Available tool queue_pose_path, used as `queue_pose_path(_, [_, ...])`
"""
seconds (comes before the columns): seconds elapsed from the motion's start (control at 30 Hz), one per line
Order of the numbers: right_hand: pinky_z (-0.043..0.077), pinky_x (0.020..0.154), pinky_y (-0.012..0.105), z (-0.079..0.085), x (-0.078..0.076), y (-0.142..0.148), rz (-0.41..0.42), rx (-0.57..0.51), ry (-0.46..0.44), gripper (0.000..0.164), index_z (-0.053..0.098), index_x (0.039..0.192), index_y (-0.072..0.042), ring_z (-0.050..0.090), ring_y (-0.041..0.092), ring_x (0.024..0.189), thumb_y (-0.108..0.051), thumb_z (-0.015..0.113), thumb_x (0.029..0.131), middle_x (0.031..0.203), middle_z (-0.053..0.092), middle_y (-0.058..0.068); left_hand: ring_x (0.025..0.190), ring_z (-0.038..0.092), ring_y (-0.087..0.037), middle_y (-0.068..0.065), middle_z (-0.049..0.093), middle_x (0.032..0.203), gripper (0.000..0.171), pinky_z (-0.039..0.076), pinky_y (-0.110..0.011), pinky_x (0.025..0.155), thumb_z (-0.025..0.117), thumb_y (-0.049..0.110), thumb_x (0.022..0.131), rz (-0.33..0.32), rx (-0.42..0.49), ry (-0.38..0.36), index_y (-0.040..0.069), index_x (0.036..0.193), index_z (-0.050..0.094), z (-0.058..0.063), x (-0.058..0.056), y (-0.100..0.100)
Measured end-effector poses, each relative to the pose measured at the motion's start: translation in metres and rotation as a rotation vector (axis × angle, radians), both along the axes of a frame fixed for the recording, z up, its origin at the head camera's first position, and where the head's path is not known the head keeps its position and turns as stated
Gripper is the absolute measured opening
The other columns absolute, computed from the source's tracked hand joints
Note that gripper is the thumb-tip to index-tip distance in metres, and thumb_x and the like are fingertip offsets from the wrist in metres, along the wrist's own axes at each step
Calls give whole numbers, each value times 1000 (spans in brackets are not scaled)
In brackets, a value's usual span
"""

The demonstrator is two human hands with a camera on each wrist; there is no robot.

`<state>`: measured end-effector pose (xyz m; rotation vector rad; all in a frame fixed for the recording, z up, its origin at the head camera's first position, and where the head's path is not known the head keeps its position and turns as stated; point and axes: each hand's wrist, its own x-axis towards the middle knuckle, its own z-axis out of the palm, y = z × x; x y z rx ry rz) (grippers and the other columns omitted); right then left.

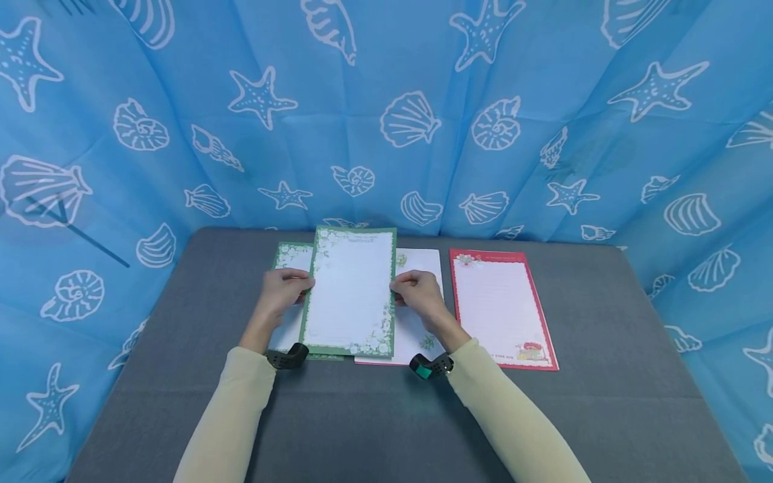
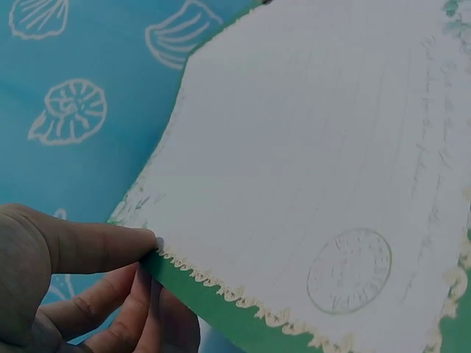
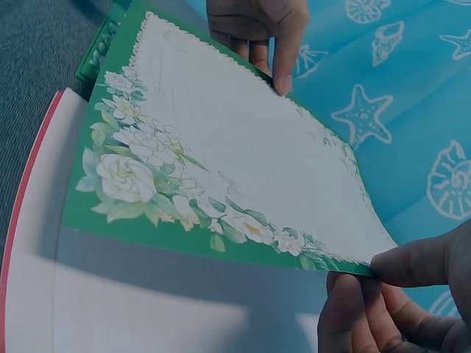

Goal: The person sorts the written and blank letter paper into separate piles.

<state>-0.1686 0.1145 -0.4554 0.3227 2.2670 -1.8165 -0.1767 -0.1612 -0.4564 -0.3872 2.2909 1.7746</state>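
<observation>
A green-bordered sheet of letter paper (image 1: 350, 288) with white flowers printed at its corners is held up by both hands. My left hand (image 1: 280, 292) pinches its left edge, thumb on top and the other fingers beneath. At the opposite edge my right hand (image 1: 421, 293) pinches it the same way. In the right wrist view the sheet (image 3: 221, 162) is tilted and raised, casting a shadow on the paper below. Under it lie another green-bordered sheet (image 1: 294, 253), partly hidden, and a white sheet with a red edge (image 1: 417, 335).
To the right lies a red-bordered sheet (image 1: 501, 308) with small pictures at its corners. All the papers are on a grey cloth-covered table (image 1: 362, 429). A blue curtain (image 1: 362, 121) with shell and starfish prints hangs behind. Dark bands (image 1: 290, 357) sit on the wrists.
</observation>
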Motion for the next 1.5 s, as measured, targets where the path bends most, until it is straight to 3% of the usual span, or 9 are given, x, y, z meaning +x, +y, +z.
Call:
queue_pose_path(0.3, [59,69,33,1,-2,-21,20,-24,8,14,67,104,5,65,16,68,-7,67,96,83,65,12,92,63,-20,-14,64,112,32,54,-38,86,65,16,100,23,-40,-19,-2,126,64,3,2,-17])
queue_pose_path(0.57, [59,70,35,-2,-3,-31,52,-17,31,14,68,104,5,67,17,69,-6,66,97,83,68,13,82,62,-20,-13,64,107,31,51,-40,83,65,15,99,42,-72,3,-3,125,65,7,4,-26])
queue_pose_path(0.73, [59,69,34,-2,-4,-38,60,-15,42,14,68,104,6,66,16,67,-6,66,96,82,68,12,86,62,-20,-13,63,109,33,52,-42,85,64,16,100,44,-99,9,-4,127,64,8,5,-32])
queue_pose_path(1.0, [59,67,32,0,-5,-48,76,-7,35,13,68,102,5,66,16,67,-5,66,96,83,69,13,95,63,-24,-17,61,120,35,53,-41,89,63,19,101,62,-142,-27,-2,129,64,9,6,-38])
queue_pose_path(1.3, [59,66,34,-1,-6,-58,108,18,21,12,68,102,4,68,19,66,-7,67,97,81,69,13,89,61,-24,-17,61,118,35,49,-43,84,64,18,100,81,-178,-33,-2,128,64,11,6,-43])
queue_pose_path(1.5, [58,65,34,-3,-6,-62,123,44,21,12,68,101,2,67,18,64,-9,66,97,79,67,11,89,59,-25,-19,58,125,36,47,-44,84,63,19,99,96,-197,-45,-1,129,64,11,7,-45])
